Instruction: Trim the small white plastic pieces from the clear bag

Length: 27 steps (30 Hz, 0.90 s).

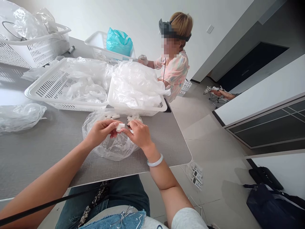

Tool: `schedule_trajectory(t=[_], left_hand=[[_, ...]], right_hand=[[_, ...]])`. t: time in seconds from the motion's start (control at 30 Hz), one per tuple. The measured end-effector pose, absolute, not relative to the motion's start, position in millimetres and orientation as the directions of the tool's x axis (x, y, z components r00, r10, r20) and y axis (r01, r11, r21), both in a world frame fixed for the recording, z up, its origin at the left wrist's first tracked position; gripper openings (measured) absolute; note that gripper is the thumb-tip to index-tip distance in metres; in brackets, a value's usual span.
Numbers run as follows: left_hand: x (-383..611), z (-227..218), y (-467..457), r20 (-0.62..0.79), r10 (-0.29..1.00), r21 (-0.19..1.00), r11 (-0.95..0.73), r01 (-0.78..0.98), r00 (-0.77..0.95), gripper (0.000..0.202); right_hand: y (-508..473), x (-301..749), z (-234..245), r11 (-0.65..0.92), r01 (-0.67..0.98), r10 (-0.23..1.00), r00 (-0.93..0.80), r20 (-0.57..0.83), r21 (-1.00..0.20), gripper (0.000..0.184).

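"what's the picture?"

"a small white block [120, 127], pinched in the fingers of the left hand [100, 133] and held over a clear plastic bag [109, 144]; the right hand [139, 134] curls in just beside it, its grip too small to tell."

"and around them?"

"more white pieces [115, 116] at the bag's mouth, on a grey counter [47, 152]. beyond, white slatted baskets [47, 81] heaped with plastic film; a co-worker [172, 66] in a floral blouse sits across the counter, one gloved hand [143, 59] by a basket."
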<state>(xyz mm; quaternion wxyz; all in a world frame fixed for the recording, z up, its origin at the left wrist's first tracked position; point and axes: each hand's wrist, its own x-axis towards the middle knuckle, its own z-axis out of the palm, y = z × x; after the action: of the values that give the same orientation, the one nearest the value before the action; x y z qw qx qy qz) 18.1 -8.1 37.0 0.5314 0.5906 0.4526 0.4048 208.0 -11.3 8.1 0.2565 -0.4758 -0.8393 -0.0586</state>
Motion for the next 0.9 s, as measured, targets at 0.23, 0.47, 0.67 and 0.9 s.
schedule_trajectory(t=[0.23, 0.47, 0.67, 0.9], left_hand=[[18.4, 37.1, -7.9, -0.040, 0.967, 0.994, 0.014, 0.106, 0.253, 0.040], [17.5, 37.3, -8.2, -0.036, 0.968, 0.994, 0.008, 0.112, 0.250, 0.039], [17.0, 37.8, -8.4, -0.036, 0.968, 0.994, 0.009, 0.111, 0.248, 0.037], [17.6, 39.4, -8.5, -0.036, 0.971, 0.991, 0.004, 0.136, 0.235, 0.037]], right_hand=[[-12.0, 206.9, 8.8, 0.510, 0.849, 0.814, -0.423, 0.399, -0.141, 0.066], [-12.9, 205.3, 8.5, 0.507, 0.852, 0.804, -0.412, 0.430, -0.132, 0.070], [-13.3, 204.9, 8.1, 0.504, 0.855, 0.797, -0.405, 0.448, -0.124, 0.068], [-14.2, 204.0, 8.4, 0.509, 0.853, 0.799, -0.418, 0.431, -0.116, 0.068]])
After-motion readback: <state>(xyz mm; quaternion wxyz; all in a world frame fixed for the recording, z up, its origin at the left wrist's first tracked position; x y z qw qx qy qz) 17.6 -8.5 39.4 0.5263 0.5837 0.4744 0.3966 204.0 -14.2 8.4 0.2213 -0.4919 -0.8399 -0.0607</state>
